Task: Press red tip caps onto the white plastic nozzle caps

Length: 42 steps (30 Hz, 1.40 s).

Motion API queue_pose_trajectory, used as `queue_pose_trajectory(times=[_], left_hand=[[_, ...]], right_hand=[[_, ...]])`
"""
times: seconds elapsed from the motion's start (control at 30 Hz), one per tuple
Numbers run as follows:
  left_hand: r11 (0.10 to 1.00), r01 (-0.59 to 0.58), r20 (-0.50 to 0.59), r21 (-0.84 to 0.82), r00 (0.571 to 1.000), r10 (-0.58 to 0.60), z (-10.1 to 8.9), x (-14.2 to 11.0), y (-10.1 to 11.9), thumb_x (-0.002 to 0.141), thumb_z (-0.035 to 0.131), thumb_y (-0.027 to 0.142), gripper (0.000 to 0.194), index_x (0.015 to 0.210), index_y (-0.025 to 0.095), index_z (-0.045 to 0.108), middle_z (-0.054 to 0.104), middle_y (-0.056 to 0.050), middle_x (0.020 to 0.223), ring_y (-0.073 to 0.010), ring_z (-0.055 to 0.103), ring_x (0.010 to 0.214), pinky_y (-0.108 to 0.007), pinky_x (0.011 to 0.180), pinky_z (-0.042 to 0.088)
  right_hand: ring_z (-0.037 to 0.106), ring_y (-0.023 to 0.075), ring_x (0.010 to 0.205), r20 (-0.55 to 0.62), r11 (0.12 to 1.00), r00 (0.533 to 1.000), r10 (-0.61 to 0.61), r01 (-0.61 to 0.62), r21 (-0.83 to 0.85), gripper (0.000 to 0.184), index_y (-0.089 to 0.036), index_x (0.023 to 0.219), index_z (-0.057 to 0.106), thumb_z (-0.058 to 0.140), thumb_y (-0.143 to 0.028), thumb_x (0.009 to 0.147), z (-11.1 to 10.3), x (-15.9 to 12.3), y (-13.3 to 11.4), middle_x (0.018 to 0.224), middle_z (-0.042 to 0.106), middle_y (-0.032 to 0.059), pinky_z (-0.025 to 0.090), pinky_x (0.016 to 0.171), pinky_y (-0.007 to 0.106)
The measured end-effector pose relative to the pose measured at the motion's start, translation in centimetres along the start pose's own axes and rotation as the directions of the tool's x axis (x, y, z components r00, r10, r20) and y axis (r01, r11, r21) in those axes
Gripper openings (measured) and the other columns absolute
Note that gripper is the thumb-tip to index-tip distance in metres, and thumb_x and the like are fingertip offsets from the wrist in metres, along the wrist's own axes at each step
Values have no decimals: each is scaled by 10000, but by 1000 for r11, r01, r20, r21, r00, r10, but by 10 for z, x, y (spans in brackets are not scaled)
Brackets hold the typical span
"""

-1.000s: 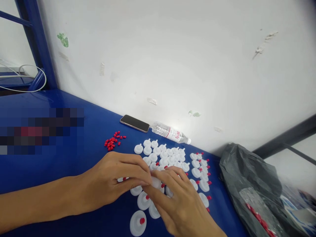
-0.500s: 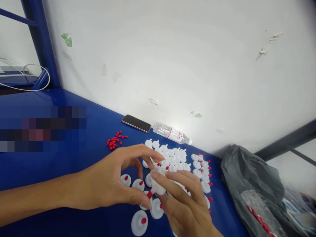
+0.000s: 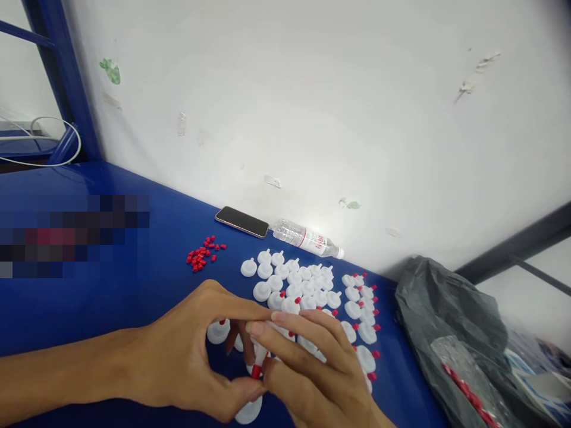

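Note:
My left hand (image 3: 191, 351) and my right hand (image 3: 316, 371) meet in front of me around a white funnel-shaped plastic piece (image 3: 260, 352). A red cap (image 3: 256, 371) sits on the tip of its spout, with my left thumb against the cap. My left index finger and right fingertips curl over the piece's far side, hiding most of its disc. Beyond my hands, uncapped white pieces (image 3: 294, 278) stand in a cluster. Red-capped white pieces (image 3: 366, 333) line up on the right, and others lie partly hidden beneath my hands.
Loose red caps (image 3: 199, 255) lie heaped on the blue table (image 3: 169, 208). A phone (image 3: 242, 222) and a plastic bottle (image 3: 303, 237) rest by the white wall (image 3: 312, 119). On the right, a dark grey plastic bag (image 3: 441, 303) stands beside a clear bag (image 3: 450, 351) containing red items.
My hands have closed together around the white piece, and its capped spout has swung to point more steeply down toward me. The left fingers, previously apart from it, now reach its far side.

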<state>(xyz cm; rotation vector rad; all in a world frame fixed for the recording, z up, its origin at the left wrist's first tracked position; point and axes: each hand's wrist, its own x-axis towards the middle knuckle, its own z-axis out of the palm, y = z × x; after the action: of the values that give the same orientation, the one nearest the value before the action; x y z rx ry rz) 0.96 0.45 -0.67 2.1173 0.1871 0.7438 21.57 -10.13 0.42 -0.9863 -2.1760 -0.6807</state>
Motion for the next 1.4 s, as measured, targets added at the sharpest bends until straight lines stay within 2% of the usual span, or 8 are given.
queue_pose_trajectory(times=[0.5, 0.63, 0.77, 0.83, 0.9, 1.03, 1.2, 1.4], left_hand=[[998, 12, 30, -59, 1000, -10, 0, 1, 1, 786, 739, 139, 138, 900, 216, 730, 663, 84, 617, -84, 657, 511, -133, 524, 515], [998, -33, -83, 52, 996, 37, -3, 4, 5, 787, 729, 180, 72, 848, 210, 706, 723, 54, 685, -93, 631, 556, -161, 556, 538], [994, 68, -223, 81, 974, -48, -12, 8, 4, 935, 663, 278, 230, 1147, 222, 730, 762, 23, 857, -101, 634, 631, -185, 586, 553], [985, 161, -307, 55, 942, -137, -18, 11, 0, 1032, 602, 393, 301, 1272, 235, 692, 729, 21, 846, -115, 635, 655, -202, 586, 549], [969, 243, -354, 40, 911, -213, -25, 13, -6, 1087, 531, 518, 354, 1208, 235, 706, 649, 32, 761, -123, 594, 636, -214, 557, 510], [926, 353, -290, 136, 907, -304, -32, 17, -20, 1112, 427, 611, 499, 982, 223, 713, 522, 48, 651, -127, 492, 569, -246, 523, 409], [839, 364, -190, 404, 931, -312, -28, 13, -41, 1155, 253, 492, 554, 925, 230, 683, 647, 20, 683, -176, 617, 627, -313, 637, 422], [840, 318, -201, 439, 946, -253, -22, 5, -52, 1145, 357, 532, 563, 843, 214, 710, 708, -52, 948, -203, 666, 834, -329, 780, 488]], right_hand=[[744, 101, 1260, 39, 991, 999, 35, -40, 124, 229, -255, 983, 683, 538, -176, 1141, -6, 5, -3, 1249, 829, -70, 521, 1195, 238], [734, 152, 1282, 11, 985, 996, 91, -91, 146, 107, -250, 1106, 666, 602, -169, 1079, 0, 1, -3, 1317, 812, 9, 570, 1146, 293], [722, 212, 1251, -14, 967, 973, 232, -229, 111, 244, -221, 1277, 632, 595, -136, 1052, 1, -4, 7, 1366, 759, 97, 586, 1067, 385], [704, 246, 1245, 49, 953, 954, 295, -298, 55, 230, -226, 1275, 652, 553, -154, 1080, 0, -5, 14, 1349, 750, 100, 583, 1023, 432], [675, 283, 1281, 159, 938, 925, 346, -348, -16, 230, -244, 1275, 678, 519, -203, 1114, 0, -8, 21, 1379, 731, 95, 567, 1038, 497], [626, 320, 1374, 337, 923, 863, 376, -382, -49, 290, -277, 1376, 679, 499, -295, 1149, 6, -14, 27, 1456, 704, 81, 515, 1139, 617], [626, 282, 1400, 471, 908, 801, 370, -419, 1, 318, -292, 1396, 696, 484, -294, 1159, 12, -19, 30, 1476, 707, 50, 477, 1210, 610], [660, 265, 1361, 485, 899, 791, 372, -438, 26, 311, -276, 1372, 712, 485, -290, 1160, 11, -19, 31, 1434, 730, 63, 448, 1243, 604]])
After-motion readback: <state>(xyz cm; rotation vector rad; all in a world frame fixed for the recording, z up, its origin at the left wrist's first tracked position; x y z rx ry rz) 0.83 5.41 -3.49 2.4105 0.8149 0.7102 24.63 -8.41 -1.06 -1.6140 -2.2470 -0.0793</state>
